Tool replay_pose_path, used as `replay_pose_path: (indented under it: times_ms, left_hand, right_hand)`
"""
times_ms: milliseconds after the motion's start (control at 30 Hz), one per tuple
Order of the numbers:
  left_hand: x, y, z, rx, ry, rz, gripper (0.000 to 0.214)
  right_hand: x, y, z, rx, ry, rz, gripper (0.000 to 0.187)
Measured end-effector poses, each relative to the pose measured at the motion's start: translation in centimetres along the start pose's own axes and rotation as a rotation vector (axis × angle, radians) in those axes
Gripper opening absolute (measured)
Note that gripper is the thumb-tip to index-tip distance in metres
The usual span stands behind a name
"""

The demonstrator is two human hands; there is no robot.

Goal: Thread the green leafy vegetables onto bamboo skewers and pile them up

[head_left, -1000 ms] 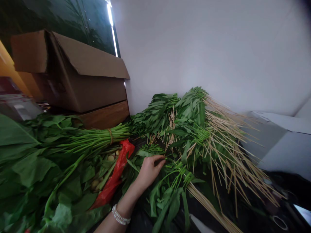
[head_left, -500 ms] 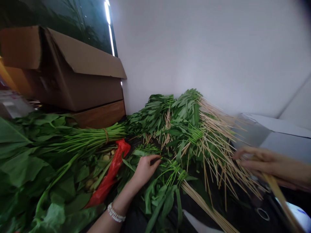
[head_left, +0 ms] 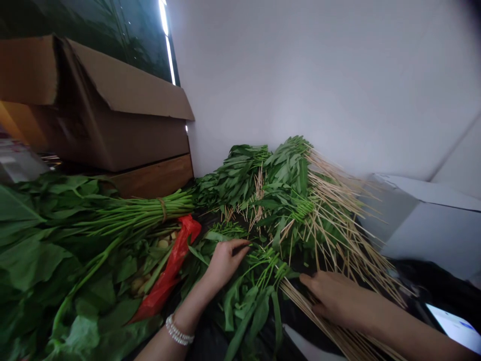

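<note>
My left hand [head_left: 228, 259], with a beaded bracelet at the wrist, pinches its thumb and forefinger together at a thin green stem beside the near bunch of leafy greens [head_left: 259, 301]. That bunch has bamboo skewers [head_left: 296, 296] running from its stems toward the lower right. My right hand [head_left: 330, 296] lies low over these skewers, its fingers curled down around skewers that extend past its underside; the fingertips are partly hidden. Behind both hands rises a pile of skewered greens [head_left: 289, 170], with many bare skewer ends [head_left: 338, 210] fanning out to the right.
To the left lie large leafy greens with a tied stem bundle [head_left: 164, 209] and a red plastic bag [head_left: 165, 281]. An open cardboard box [head_left: 135, 135] stands behind them. At right are a white box [head_left: 432, 225] and a lit phone [head_left: 453, 323]. A pale wall closes off the back.
My right hand has swung in from the far right, down and leftward to the skewers by the near greens. My left hand has stayed almost still.
</note>
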State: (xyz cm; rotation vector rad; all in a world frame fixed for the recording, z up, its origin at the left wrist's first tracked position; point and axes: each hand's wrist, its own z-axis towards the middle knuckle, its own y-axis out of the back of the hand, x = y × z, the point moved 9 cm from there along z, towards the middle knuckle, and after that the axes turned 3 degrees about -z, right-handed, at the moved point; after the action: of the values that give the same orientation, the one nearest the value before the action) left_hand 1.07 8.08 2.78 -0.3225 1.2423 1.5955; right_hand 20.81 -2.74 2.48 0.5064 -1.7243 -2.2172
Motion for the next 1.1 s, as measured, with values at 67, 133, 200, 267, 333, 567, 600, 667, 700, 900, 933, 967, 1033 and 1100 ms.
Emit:
replay_pose_path:
  times_ms: [67,133,200,267,333,567,600,667,700,900,933,967,1033,1100]
  left_hand:
    - [-0.4,0.3,0.0,-0.027,-0.039,-0.011,0.019]
    - [-0.7,0.9,0.1,-0.075,-0.082,-0.010,0.018]
    - [-0.9,1.4,0.1,-0.118,-0.104,-0.008,0.018]
    - [-0.8,1.6,0.1,-0.130,-0.099,-0.006,0.019]
    - [-0.7,1.4,0.1,-0.115,-0.086,0.001,0.020]
    - [-0.5,1.1,0.0,-0.102,-0.041,0.007,0.018]
    - [-0.3,1.1,0.1,-0.107,-0.033,-0.008,0.018]
    - [0.1,1.2,0.1,-0.120,-0.009,-0.059,0.019]
    - [0.4,1.2,0.1,-0.129,0.009,-0.096,0.019]
    - [2.1,0.6,0.3,-0.092,0.197,-0.528,0.030]
    - [2.1,0.5,0.3,-0.080,0.222,-0.593,0.034]
    - [2.1,0.4,0.3,-0.073,0.241,-0.645,0.036]
    - [2.0,0.4,0.2,-0.068,0.270,-0.723,0.039]
    - [2.0,0.3,0.1,-0.067,0.294,-0.787,0.040]
  right_hand:
    - [0.1,-0.3,0.0,0.071,0.009,-0.015,0.041]
    - [0.2,0.5,0.3,0.048,-0.022,-0.021,0.039]
    - [0.5,1.5,0.7,-0.020,-0.078,-0.020,0.027]
    - [1.2,1.8,1.2,-0.051,-0.091,-0.033,0.011]
    - [1.9,1.4,1.7,-0.067,-0.071,-0.068,0.008]
    - [2.1,1.3,1.2,-0.329,0.003,-0.117,0.037]
    - [2.1,1.7,0.9,-0.367,0.008,-0.100,0.038]
    - [2.4,2.6,0.4,-0.420,0.006,-0.094,0.035]
    - [2.8,3.0,0.2,-0.431,0.009,-0.105,0.032]
    - [5.2,1.7,0.5,-0.314,-0.020,-0.184,0.020]
    - [5.4,1.3,0.6,-0.293,-0.032,-0.194,0.021]
    - [5.5,0.8,0.8,-0.276,-0.046,-0.204,0.023]
    - [5.3,0.4,1.1,-0.263,-0.089,-0.210,0.026]
    - [4.9,0.6,1.3,-0.286,-0.160,-0.179,0.025]
